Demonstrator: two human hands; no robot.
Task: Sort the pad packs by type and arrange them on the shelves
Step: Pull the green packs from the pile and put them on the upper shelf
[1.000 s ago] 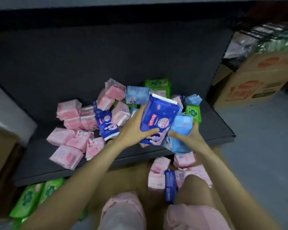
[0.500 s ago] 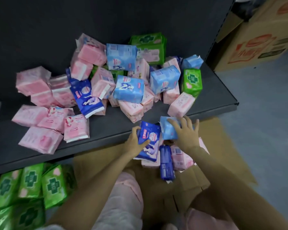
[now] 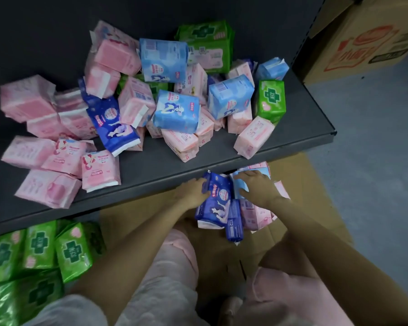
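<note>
Since half a second ago, the two hands have been moved only a little, and both packs are kept low, just in front of the dark shelf (image 3: 292, 137). The dark blue pack (image 3: 216, 201) is held by the left hand (image 3: 192, 192), with the fingers curled round its left edge. The light blue pack (image 3: 243, 183) is held under the right hand (image 3: 257, 188), with the fingers bent over its top. Both packs are set down on a small heap of pink packs (image 3: 257, 211) on the brown cardboard (image 3: 292, 231) in front of the shelf. A narrow dark blue pack (image 3: 233, 222) is seen standing in that heap, touching the held one.

On the shelf a big mixed pile (image 3: 174, 97) of pink, light blue, dark blue and green packs is left unsorted. Below the shelf's left end, green packs (image 3: 40, 250) are lined up side by side. A brown box (image 3: 368, 41) is seen to the right of the shelf. Pink-clad knees (image 3: 174, 267) are seen below the arms.
</note>
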